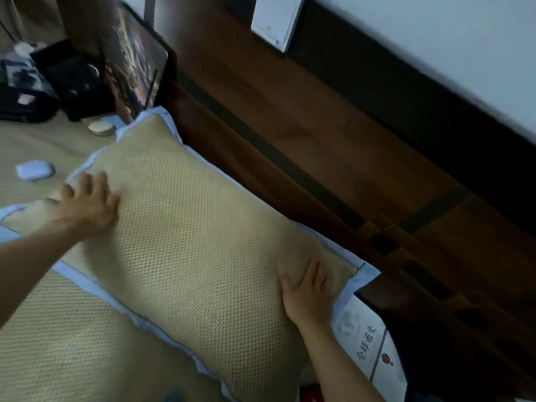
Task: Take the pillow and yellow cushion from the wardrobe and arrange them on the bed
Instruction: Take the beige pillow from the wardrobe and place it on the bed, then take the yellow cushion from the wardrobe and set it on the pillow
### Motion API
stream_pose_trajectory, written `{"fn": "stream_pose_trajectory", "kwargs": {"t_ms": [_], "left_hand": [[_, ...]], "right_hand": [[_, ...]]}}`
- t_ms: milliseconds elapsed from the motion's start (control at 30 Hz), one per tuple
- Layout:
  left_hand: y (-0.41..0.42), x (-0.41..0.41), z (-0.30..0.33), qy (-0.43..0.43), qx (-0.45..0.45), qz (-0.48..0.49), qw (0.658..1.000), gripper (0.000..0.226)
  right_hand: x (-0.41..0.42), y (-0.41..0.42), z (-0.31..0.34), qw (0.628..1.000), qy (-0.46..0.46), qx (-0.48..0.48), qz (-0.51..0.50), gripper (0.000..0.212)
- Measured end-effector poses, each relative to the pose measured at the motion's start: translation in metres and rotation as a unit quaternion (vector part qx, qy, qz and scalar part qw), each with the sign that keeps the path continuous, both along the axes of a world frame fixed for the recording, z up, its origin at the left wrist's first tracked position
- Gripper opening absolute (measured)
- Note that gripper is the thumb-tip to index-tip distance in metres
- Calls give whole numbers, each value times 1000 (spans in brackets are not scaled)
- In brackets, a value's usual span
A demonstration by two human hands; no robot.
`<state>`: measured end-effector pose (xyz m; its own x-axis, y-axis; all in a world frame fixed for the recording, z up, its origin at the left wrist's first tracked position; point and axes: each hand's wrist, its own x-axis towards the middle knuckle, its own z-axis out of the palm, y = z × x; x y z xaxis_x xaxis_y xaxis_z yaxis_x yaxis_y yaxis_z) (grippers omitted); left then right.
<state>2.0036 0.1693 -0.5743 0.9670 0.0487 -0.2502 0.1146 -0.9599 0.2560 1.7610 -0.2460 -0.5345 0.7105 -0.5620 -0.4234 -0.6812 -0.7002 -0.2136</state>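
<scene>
1. The pillow [185, 227] lay on the bed [58, 343], against the wooden headboard [290, 146].
2. The left hand [87, 204] and right hand [310, 288] rested flat, fingers spread, pressing opposite ends and gripping nothing.
3. Advised: press evenly and square the pillow to the headboard.

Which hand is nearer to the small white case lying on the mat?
Left. The left hand presses the pillow just beside the white case; the right hand is at the pillow's opposite end.
</scene>
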Motion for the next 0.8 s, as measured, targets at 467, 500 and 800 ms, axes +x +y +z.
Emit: {"fn": "stream_pose_trajectory", "kwargs": {"t_ms": [467, 500, 800], "left_hand": [[-259, -394, 248, -103, 27, -434, 894, 56], [-271, -432, 262, -136, 37, -476, 868, 56], [-365, -745, 358, -239, -44, -668, 704, 56]], "right_hand": [[-350, -31, 264, 983, -179, 21, 43, 66], [-381, -36, 279, 979, -197, -2, 47, 63], [-682, -53, 297, 972, -191, -42, -129, 57]]}}
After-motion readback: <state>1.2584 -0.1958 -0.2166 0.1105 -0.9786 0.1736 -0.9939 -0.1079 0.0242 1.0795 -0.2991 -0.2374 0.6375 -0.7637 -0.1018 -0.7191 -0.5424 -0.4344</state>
